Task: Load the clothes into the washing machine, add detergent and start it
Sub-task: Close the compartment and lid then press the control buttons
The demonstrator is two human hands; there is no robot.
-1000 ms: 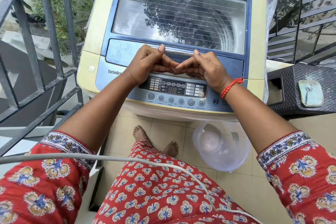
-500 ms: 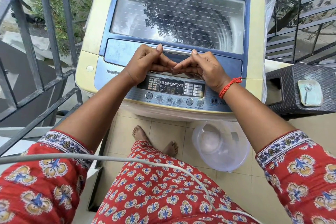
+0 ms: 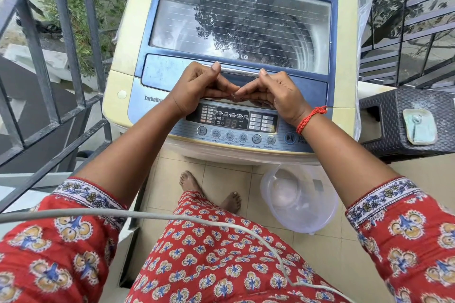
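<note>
Right at the front edge of the washing machine (image 3: 236,39), its lid (image 3: 241,22) is down and both hands are curled around its handle (image 3: 237,72): left hand (image 3: 199,88) and right hand (image 3: 273,92), thumbs on top, fingers tucked under, probably to lift it. No clothes visible anywhere. Control panel (image 3: 236,128) sits just below, clear plastic tub (image 3: 299,199) on the floor.

both hands' fingertips (image 3: 234,96) curl out of sight under the lid (image 3: 312,86).
</note>
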